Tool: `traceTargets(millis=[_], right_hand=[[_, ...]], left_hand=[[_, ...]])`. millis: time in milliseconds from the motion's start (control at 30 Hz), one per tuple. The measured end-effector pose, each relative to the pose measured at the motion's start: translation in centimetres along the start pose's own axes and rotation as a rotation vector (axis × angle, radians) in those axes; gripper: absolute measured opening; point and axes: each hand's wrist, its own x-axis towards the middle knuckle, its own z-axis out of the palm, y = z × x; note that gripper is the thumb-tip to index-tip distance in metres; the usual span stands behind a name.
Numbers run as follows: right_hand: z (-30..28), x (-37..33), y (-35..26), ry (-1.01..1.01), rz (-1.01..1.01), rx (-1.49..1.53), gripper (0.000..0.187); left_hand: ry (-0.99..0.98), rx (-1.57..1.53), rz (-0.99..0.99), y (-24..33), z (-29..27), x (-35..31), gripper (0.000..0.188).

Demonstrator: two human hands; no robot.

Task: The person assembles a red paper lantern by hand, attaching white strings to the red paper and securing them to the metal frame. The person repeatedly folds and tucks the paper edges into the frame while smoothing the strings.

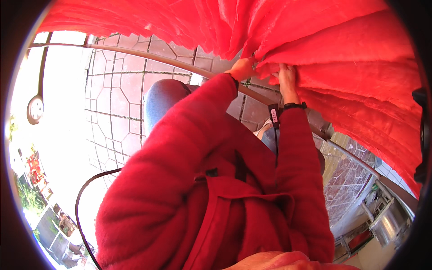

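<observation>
A large red cloth (342, 40) hangs in gathered folds across the top and right of the head view. My left hand (243, 69) is closed on its lower edge, where the folds bunch together. Close beside it, my right hand (288, 83) pinches another part of the same edge, thumb and fingers pressed on the fabric. Some of the fingertips are hidden in the folds. A long thin pole (180, 65) passes beneath both wrists and is apart from the fingers.
Patterned paving tiles (119, 94) lie below, with my jeans-clad knee (164, 99) over them. A black cable (77, 202) loops at the left. A small black device (273, 115) sits by my right wrist. A metal pot (389, 222) stands at the lower right.
</observation>
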Motion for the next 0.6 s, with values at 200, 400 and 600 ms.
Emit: traceTargets(millis=[200,400,600], right_hand=[[-2.1,0.5,2.5,-0.149,-0.293,-0.449,0.038],[0.0,2.0,-1.5,-0.097,-0.095,0.146,0.032],[1.3,1.8,-5.4,0.060,-0.063,-0.229,0.044]], left_hand=[[0.153,-0.127,-0.209,0.2,2.8,0.2,0.051],[0.273,-0.017,-0.196,-2.7,1.7,4.4,0.037],[0.267,-0.033,-0.213,-6.4,1.1,6.5,0.041]])
